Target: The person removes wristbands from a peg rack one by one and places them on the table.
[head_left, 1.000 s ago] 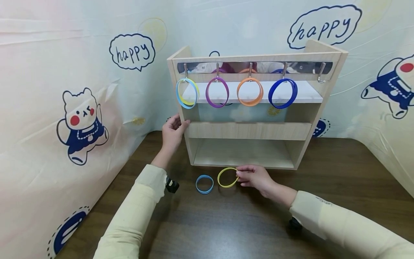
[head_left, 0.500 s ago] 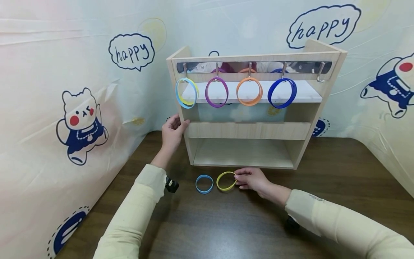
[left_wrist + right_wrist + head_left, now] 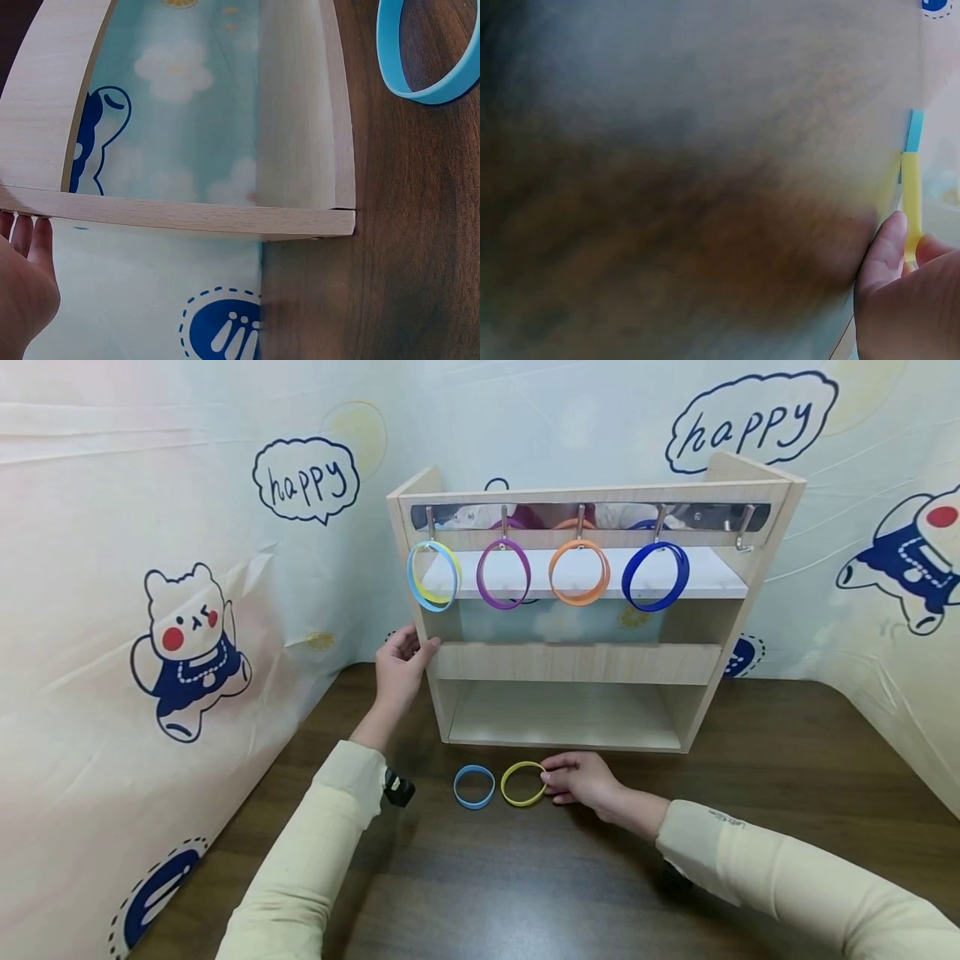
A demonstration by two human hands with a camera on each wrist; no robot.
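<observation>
My right hand (image 3: 588, 782) pinches the right side of a yellow silicone wristband (image 3: 504, 787) at the tabletop; the right wrist view shows the yellow band (image 3: 911, 196) between thumb and fingers. Left of it a light blue wristband (image 3: 474, 805) lies flat on the table. My left hand (image 3: 400, 670) grips the left side panel of a wooden shelf (image 3: 577, 663), thumb at its front edge. In the left wrist view the fingertips (image 3: 41, 238) touch the panel's outer face.
Several wristbands hang from the shelf's metal hooks: light blue with yellow (image 3: 412, 578), purple (image 3: 482, 578), orange (image 3: 604, 578) and dark blue (image 3: 683, 578). The rightmost hook (image 3: 744, 529) carries none. A printed cloth (image 3: 187, 460) closes off the brown table (image 3: 480, 877) behind and beside.
My right hand has moved slightly left and toward me, bringing the yellow wristband closer to the light blue one. The left hand stays on the shelf.
</observation>
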